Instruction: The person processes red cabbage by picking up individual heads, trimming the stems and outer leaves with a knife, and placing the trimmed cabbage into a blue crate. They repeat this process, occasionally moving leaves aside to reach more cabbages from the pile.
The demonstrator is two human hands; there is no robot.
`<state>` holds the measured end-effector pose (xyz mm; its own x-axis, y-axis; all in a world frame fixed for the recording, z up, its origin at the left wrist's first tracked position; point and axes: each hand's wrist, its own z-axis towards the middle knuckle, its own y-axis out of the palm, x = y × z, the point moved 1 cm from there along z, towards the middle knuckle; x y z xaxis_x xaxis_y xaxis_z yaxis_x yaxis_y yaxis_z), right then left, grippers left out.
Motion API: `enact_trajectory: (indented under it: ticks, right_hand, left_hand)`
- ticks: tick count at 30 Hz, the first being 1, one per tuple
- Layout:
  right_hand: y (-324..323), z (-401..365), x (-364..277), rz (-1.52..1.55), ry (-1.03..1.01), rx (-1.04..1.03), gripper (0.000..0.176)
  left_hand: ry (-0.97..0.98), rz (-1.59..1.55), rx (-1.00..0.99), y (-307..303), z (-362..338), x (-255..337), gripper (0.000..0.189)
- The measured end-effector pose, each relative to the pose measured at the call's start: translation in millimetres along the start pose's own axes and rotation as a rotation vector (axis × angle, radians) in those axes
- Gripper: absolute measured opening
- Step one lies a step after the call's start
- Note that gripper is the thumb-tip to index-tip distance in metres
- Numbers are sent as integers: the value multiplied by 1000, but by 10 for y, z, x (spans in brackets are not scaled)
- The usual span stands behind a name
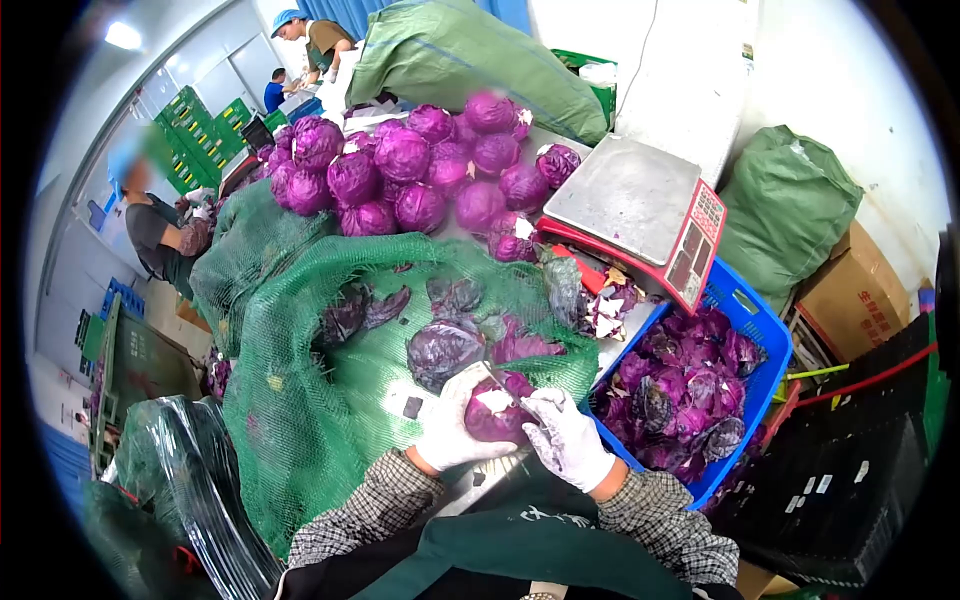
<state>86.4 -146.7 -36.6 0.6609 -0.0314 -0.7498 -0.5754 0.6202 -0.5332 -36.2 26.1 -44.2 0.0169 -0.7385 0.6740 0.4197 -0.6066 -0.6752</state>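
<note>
A purple cabbage (490, 418) with a pale cut patch on top is held low in front of me. My left hand (455, 420), in a white glove, wraps round its left side. On the right side, my right hand (566, 438), also gloved in white, has its fingers closed at the cabbage's edge; a thin dark item seems to lie at the fingers, too small to name. Just beyond is a darker cabbage (445, 352) on a green mesh sack (290, 350), among loose purple leaves (525, 345).
Whole cabbages (402, 155) are piled behind the sack. A red scale (630, 200) stands at the right, above a blue crate (770, 350) of leaves. Green sacks (790, 210) lean on the wall. A co-worker (160, 230) stands at the left; others are farther back.
</note>
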Motion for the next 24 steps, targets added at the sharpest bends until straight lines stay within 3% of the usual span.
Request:
enact_trajectory:
  ticks: [5,6,8,11,12,14,16,18,22,24]
  right_hand:
    - [220,-190,349,-4,36,-166,15]
    - [146,-255,383,6,-30,-65,13]
    - [-4,-388,451,6,-163,141,9]
    - [-383,-467,623,124,183,234,19]
    - [-411,-394,543,85,87,253,22]
    - [-355,-271,293,100,130,116,28]
    - [-218,-83,140,117,-74,102,27]
    - [-154,47,9,134,10,26,26]
    - [-98,26,167,119,81,-35,22]
    - [-141,62,148,53,14,-51,19]
  left_hand:
    - [-199,-310,40,51,-7,-254,103]
    - [-212,-339,41,51,-2,-270,103]
    - [-246,-263,14,16,15,-229,103]
    - [-242,-83,-17,3,62,-107,99]
    - [-234,-43,-31,18,75,-98,90]
    - [-125,74,-66,21,117,-65,88]
    - [-138,170,-173,-28,165,220,91]
    - [-25,308,-230,10,169,414,96]
    - [-46,341,-197,33,157,447,101]
    - [-74,341,-206,46,172,463,101]
